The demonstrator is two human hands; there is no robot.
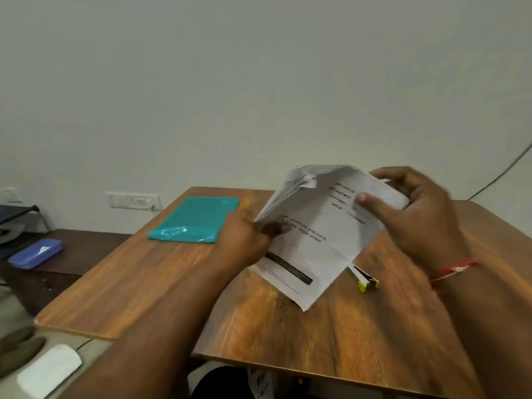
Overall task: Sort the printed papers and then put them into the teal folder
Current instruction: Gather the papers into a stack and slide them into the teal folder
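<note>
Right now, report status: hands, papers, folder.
Left hand and right hand both gripping printed papers above table. Teal folder closed, flat, to the left. Stapler beside papers.

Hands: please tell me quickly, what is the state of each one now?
Left hand: closed on the left edge of the printed papers, thumb on top.
Right hand: closed on the papers' far right corner, thumb pressing the top sheet.

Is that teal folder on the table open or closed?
Closed, as far as shows: the teal folder lies flat on the table, no papers visible in it.
</note>
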